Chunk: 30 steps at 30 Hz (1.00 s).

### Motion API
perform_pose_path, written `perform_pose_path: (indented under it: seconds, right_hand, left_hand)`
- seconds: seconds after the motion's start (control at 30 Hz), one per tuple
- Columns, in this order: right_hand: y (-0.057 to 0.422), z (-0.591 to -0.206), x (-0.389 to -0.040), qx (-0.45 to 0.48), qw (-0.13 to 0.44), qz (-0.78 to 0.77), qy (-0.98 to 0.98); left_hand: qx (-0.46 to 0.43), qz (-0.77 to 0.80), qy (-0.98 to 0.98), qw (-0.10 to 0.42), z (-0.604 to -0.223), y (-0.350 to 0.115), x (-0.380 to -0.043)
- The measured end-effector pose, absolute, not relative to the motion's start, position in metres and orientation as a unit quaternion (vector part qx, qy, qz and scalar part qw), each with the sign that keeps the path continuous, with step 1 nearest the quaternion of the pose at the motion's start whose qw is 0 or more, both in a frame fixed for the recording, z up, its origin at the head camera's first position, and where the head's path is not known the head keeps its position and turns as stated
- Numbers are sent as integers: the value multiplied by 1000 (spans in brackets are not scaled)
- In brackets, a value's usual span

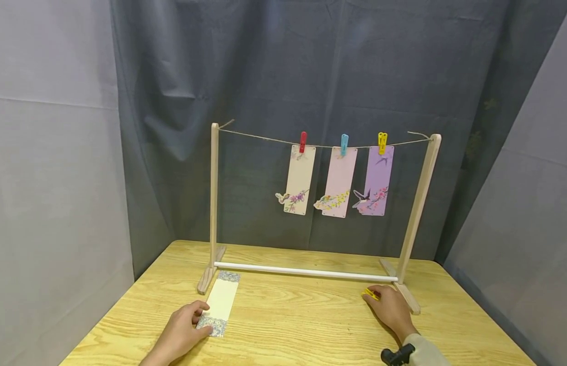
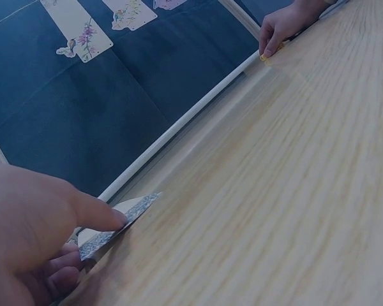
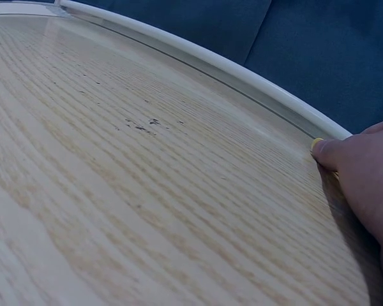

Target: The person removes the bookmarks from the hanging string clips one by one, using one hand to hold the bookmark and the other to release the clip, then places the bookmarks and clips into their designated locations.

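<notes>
Left fingers [image 1: 201,333] pinching blue-bordered cream paper card [image 1: 222,300], lower left
Right fingers [image 3: 330,153] pinching yellow plastic clip [image 1: 369,293], lower right; light pressure should avoid creasing.

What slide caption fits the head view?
Left grip on a patterned card, right grip on a yellow clip, three cards hanging behind.

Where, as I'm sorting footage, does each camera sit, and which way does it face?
Head: on the head, facing forward and down at the table and rack; left hand, right hand and sleeve show.
Left wrist: on that wrist, facing past the held card toward the white bar; left hand near, right hand far.
Right wrist: on that wrist, facing leftward over the table; part of the right hand shows.
Shared: head and left wrist both show hanging cards and the yellow clip in the right hand.
</notes>
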State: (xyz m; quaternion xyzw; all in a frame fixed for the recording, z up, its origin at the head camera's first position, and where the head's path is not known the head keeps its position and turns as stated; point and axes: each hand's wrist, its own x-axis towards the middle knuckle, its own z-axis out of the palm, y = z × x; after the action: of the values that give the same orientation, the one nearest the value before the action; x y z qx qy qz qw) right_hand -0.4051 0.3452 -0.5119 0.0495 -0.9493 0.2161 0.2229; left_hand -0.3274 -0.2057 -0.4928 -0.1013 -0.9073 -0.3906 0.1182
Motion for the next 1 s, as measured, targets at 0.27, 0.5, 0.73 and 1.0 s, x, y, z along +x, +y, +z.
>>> perform_pose_path:
  seconds: [0.27,0.5,0.73,1.0]
  right_hand:
    - [345,-513,-407,54,237,200,-949]
    - [344,-516,-407,49,246,195,-948]
    - [343,-517,-407,51,248,190,-949]
    - [342,-515,-406,48,247,183,-950]
  left_hand:
    - [-101,-393,-907,115,-493,-206,-327]
    - [-106,-394,-905,117,-493,-207,-328]
    - [-107,-395,-906,108,-494,-207,-328]
    - [-106,-394,-906,113,-495,-208,-329]
